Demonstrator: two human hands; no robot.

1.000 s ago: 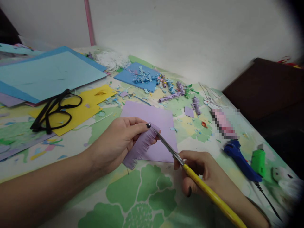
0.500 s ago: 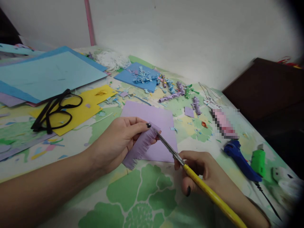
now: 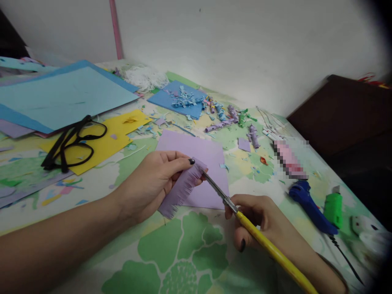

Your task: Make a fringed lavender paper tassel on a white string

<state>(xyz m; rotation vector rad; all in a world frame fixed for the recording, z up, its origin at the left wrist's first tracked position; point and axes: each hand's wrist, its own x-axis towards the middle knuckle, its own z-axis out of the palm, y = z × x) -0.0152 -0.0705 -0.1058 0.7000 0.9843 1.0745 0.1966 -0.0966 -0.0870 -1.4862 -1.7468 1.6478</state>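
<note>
My left hand (image 3: 165, 175) pinches a strip of purple paper (image 3: 183, 185) whose right edge is cut into a fine fringe. Scissors with yellow handles (image 3: 260, 236) are in my right hand (image 3: 260, 216), the fingers closed round the handle area. The blade tips meet the fringed edge near the strip's upper end, close to my left fingertips. Under the strip lies a square sheet of purple paper (image 3: 211, 149) on the flowered tablecloth (image 3: 183, 257). Part of the strip is hidden by my left fingers.
Black glasses (image 3: 73, 143) rest on yellow paper (image 3: 113, 139) at the left, near stacked blue sheets (image 3: 67, 94). Fringed paper rolls and scraps lie beyond, by white string (image 3: 145, 77). On the right are a blue glue gun (image 3: 312, 206) and a green lighter-like object (image 3: 333, 208).
Very little differs. Both hands, the fringed strip and the scissors hold almost the same place, with the view shifted very slightly.
</note>
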